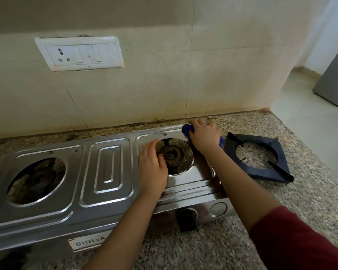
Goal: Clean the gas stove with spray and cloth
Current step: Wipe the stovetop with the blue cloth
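The right hand presses a crumpled blue cloth onto the steel two-burner gas stove's far corner — the left hand, fingers flat, apparently steadies it — with the black pan support set aside just right.

A white label on the stove front, left of the black knob, reads "SURYA"; its right end is hidden.
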